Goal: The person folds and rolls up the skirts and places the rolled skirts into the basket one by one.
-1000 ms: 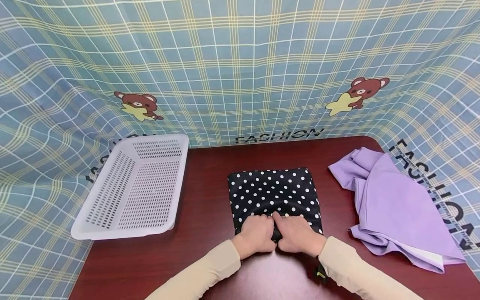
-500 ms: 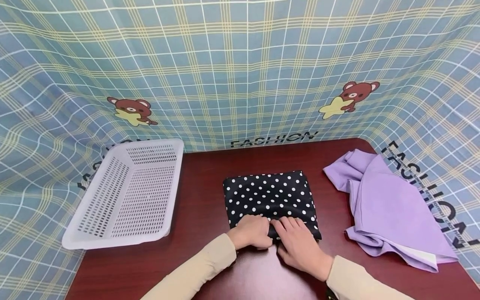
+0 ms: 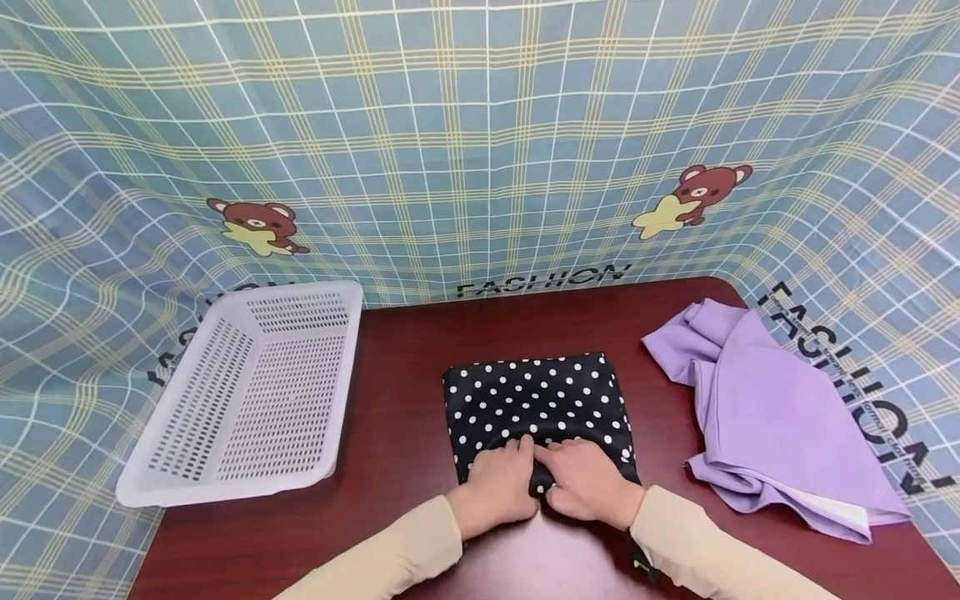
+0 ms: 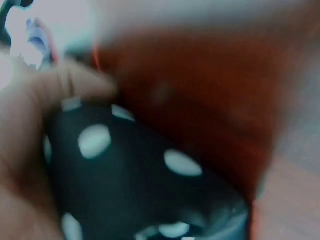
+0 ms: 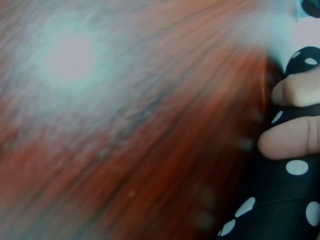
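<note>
A black cloth with white polka dots (image 3: 536, 396) lies folded into a rough square on the table, its near edge bunched into a thick roll. My left hand (image 3: 498, 483) grips the left part of that roll, and my right hand (image 3: 588, 482) holds it just to the right, the two hands almost touching. In the left wrist view the dotted cloth (image 4: 125, 170) bulges beside the blurred left hand (image 4: 25, 130). The right wrist view has fingertips (image 5: 290, 140) resting on the rolled edge. Most of the fingers' undersides are hidden.
A white plastic basket (image 3: 345, 400) stands at the left of the dark red table (image 3: 405, 358). On the right lies a crumpled purple cloth (image 3: 772, 400). A plaid curtain (image 3: 480, 150) surrounds the back and sides.
The right hand was flatter on the cloth half a second ago and now curls round its near edge again. The left hand has shifted slightly. The view has tilted a little.
</note>
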The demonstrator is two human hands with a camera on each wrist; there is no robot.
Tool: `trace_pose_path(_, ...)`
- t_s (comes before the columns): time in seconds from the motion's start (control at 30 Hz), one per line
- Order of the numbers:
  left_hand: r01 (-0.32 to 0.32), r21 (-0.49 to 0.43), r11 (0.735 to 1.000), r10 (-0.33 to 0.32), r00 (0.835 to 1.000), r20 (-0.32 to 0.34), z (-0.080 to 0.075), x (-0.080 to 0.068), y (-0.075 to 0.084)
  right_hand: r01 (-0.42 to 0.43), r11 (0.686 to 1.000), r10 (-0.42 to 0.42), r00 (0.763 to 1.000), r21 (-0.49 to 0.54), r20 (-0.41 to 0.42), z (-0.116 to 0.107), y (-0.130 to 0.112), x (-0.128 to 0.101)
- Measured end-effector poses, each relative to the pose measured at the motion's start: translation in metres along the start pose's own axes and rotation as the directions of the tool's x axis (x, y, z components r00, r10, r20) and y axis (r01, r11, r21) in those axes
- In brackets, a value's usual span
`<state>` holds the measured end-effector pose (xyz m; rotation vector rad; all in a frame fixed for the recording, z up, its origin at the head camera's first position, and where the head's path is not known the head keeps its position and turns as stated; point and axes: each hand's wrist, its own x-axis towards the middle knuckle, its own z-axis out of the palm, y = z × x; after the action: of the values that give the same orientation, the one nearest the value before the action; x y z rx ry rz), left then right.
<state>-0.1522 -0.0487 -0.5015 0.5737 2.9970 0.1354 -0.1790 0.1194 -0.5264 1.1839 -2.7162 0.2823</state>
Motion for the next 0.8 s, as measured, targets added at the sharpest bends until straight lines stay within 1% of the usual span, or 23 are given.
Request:
trace_pose_path(0.03,0.007,0.06,0.998,-0.003,0.998,-0.063,0.003,-0.004,0.003,-0.013,1.0,0.012,1.0,0.018,0.017,-0.001,-0.001,0.001)
trace_pose_path(0.07,0.021,0.138,0.99,-0.001,0.99,-0.141,0.007,-0.007,0.008,-0.026,0.999,0.025,0.999,0.035,0.03,-0.003,-0.002,0.002)
trace_pose_path(0.1,0.041,0.217,0.975,0.006,0.977,-0.214,0.011,-0.009,0.012,-0.04,0.998,0.038,0.998,0.049,0.041,-0.004,-0.003,0.003)
trace_pose_path(0.13,0.069,0.294,0.953,0.018,0.959,-0.282,0.014,-0.011,0.016,-0.058,0.996,0.054,0.997,0.067,0.057,-0.006,-0.003,0.004)
trace_pose_path(0.2,0.123,0.392,0.912,0.033,0.929,-0.367,0.019,-0.013,0.024,-0.082,0.99,0.072,0.993,0.115,0.095,-0.01,-0.003,0.006)
trace_pose_path(0.23,0.135,0.411,0.901,0.043,0.918,-0.395,0.021,-0.013,0.026,-0.097,0.985,0.08,0.989,0.14,0.121,-0.012,-0.003,0.007)
trace_pose_path(0.27,0.137,0.421,0.896,0.053,0.911,-0.41,0.022,-0.012,0.027,-0.115,0.98,0.09,0.984,0.163,0.153,-0.015,-0.002,0.007)
trace_pose_path(0.33,0.103,0.393,0.914,0.063,0.92,-0.387,0.022,-0.01,0.026,-0.158,0.967,0.112,0.968,0.202,0.224,-0.018,-0.002,0.01)
trace_pose_path(0.4,0.052,0.328,0.943,0.065,0.94,-0.335,0.022,-0.008,0.021,-0.191,0.956,0.127,0.953,0.223,0.275,-0.019,-0.002,0.013)
trace_pose_path(0.43,0.026,0.295,0.955,0.072,0.946,-0.316,0.022,-0.004,0.019,-0.211,0.952,0.141,0.945,0.223,0.294,-0.02,-0.001,0.013)
trace_pose_path(0.5,-0.018,0.227,0.974,0.08,0.959,-0.271,0.021,0.002,0.015,-0.231,0.949,0.161,0.94,0.213,0.3,-0.019,0.001,0.013)
trace_pose_path(0.57,-0.049,0.173,0.984,0.088,0.971,-0.223,0.022,0.006,0.011,-0.23,0.949,0.167,0.946,0.213,0.278,-0.018,0.002,0.011)
trace_pose_path(0.67,-0.07,0.116,0.991,0.088,0.983,-0.16,0.022,0.008,0.007,-0.191,0.966,0.154,0.966,0.175,0.206,-0.016,0.001,0.004)
trace_pose_path(0.73,-0.077,0.093,0.993,0.089,0.987,-0.131,0.02,0.009,0.006,-0.154,0.979,0.133,0.979,0.135,0.153,-0.017,-0.001,-0.002)
trace_pose_path(0.8,-0.077,0.076,0.994,0.085,0.991,-0.104,0.017,0.01,0.007,-0.108,0.992,0.1,0.989,0.068,0.108,-0.018,-0.003,-0.008)
